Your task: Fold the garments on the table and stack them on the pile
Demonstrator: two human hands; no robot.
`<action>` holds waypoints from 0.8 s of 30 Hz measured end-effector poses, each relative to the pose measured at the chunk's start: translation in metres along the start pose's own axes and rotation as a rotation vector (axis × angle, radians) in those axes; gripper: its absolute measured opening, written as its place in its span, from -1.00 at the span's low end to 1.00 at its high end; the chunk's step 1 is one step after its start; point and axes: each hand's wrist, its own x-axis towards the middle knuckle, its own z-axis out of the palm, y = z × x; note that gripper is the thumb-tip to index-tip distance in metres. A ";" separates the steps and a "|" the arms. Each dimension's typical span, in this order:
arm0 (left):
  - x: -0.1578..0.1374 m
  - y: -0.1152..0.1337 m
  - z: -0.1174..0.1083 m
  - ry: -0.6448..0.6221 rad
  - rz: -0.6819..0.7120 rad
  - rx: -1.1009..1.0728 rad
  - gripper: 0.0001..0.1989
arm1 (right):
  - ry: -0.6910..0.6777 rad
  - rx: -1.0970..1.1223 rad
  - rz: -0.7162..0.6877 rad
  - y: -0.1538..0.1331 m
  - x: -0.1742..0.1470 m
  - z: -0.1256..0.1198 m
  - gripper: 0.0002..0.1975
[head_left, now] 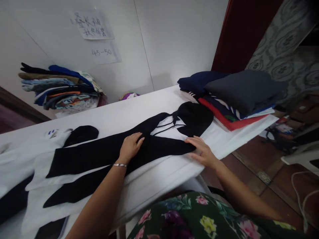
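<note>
A black and white hoodie [87, 159] lies stretched along the table, its black hood [196, 116] toward the right and dark drawstrings loose over the white part. My left hand [131, 146] rests on the black fabric near the middle, fingers flat and thumb apart. On the right, the edge of the black fabric below the hood sits between the thumb and fingers of my right hand [201, 152]. One black sleeve [77, 189] extends to the left along the near side, partly behind my left forearm.
Folded clothes [64, 89] are stacked at the back left. Another folded pile [239, 93], grey on top, stands at the right end of the white table [119, 116]. More white and black garments [15, 162] lie at left. Handwritten paper signs [93, 25] hang on the wall.
</note>
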 end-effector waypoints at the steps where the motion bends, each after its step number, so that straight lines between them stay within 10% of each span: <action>1: -0.001 0.001 -0.001 0.035 0.002 -0.018 -0.57 | -0.058 -0.082 -0.025 0.000 -0.003 0.003 -0.43; 8: -0.014 0.018 -0.013 0.197 0.116 -0.121 -0.67 | -0.012 -0.313 -0.041 0.017 0.006 0.000 -0.56; 24: -0.022 0.052 0.000 -0.081 0.413 -0.086 -0.46 | 0.228 -0.224 0.207 0.021 0.036 0.004 -0.66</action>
